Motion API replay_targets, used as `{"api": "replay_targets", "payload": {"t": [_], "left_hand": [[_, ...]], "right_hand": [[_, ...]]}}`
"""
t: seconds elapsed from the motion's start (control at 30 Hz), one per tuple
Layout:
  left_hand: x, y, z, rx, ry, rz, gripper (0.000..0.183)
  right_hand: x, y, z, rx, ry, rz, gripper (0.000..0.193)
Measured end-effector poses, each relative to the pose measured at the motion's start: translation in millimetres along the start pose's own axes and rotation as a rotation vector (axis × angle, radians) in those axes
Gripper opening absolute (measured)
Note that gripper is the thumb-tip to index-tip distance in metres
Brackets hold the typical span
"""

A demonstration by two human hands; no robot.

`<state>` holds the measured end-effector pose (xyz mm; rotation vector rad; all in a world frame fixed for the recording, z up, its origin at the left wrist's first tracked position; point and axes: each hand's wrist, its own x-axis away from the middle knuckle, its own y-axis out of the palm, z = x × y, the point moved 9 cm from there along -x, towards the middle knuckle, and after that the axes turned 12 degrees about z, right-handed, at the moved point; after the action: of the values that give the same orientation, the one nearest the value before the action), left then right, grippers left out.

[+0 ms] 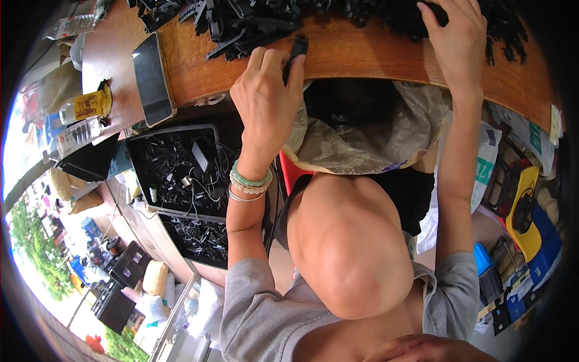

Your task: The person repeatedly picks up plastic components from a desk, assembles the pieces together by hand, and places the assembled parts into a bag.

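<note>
Table [368, 57] heaped with black parts, two hands over it

So the left hand [265, 84] is right at the table's front edge, thumb and fingers pinched on one black part [295, 57]. Can't tell if that part touches the wood. The right hand [458, 45] is over the table's right side, by the pile [244, 27], thumb spread away from the fingers. The view cuts off some fingertips, so can't tell if they've got anything.

Pile runs along the table, back from the front edge. Phone [153, 79] lies on the table's left end. Sack [338, 145] gapes just below the front edge, and a tray [172, 131] of black bits and cables sits lower, left of it.
</note>
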<state>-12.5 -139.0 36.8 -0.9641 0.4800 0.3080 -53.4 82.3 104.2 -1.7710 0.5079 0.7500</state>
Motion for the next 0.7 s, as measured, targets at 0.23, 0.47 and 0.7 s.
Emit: {"api": "replay_targets", "payload": {"t": [0.23, 0.47, 0.7], "left_hand": [[11.8, 2.2, -7.1, 0.54, -0.391, -0.056, 0.015], [13.7, 24.7, 3.8, 0.789, -0.529, -0.087, 0.025], [22.5, 30.5, 1.0, 0.915, -0.644, -0.166, 0.014]], "right_hand": [[25.6, -13.9, 10.9, -0.331, 0.218, 0.196, 0.017], [46.9, 11.2, -0.9, -0.252, -0.059, 0.17, 0.014], [71.7, 1.2, -28.2, -0.374, -0.176, 0.074, 0.022]]}}
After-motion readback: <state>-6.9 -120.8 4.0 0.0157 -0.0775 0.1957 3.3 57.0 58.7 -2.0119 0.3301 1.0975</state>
